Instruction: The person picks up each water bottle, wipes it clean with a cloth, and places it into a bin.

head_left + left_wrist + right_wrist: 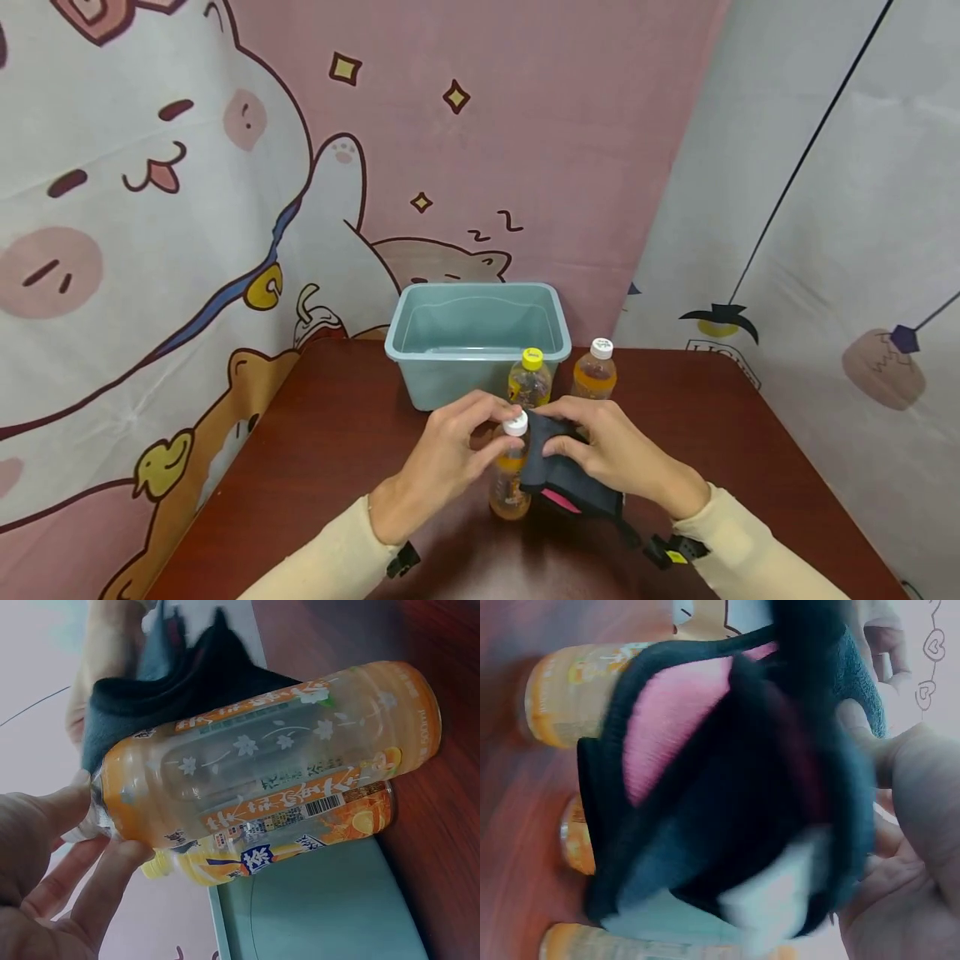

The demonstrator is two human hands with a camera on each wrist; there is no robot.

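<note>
- The left hand [442, 462] has its fingers curled round the neck of an orange drink bottle [510, 475], fingertips pinching just under its white cap [515, 424].
- This bottle stands upright on the dark red-brown table [337, 450], directly between the two hands.
- In the left wrist view the same bottle [270, 757] fills the frame, with the left hand's fingers [67, 847] at its cap end.
- The right hand [611, 450] grips a dark cloth pouch [558, 475] with a pink lining, fingers and thumb curled over its top edge.
- The pouch touches the bottle's right side, its upper edge near the cap.
- In the right wrist view the pouch [727, 787] is blurred; its pink inside shows, and the right hand [907, 847] holds it from one side.
- Just beyond the hands stand two more bottles: one with a yellow cap [529, 379], one with a white cap [595, 371].
- Beyond those, a pale teal plastic tub [420, 333] sits on the table.
- Both arms wear cream sleeves [330, 558].
</note>
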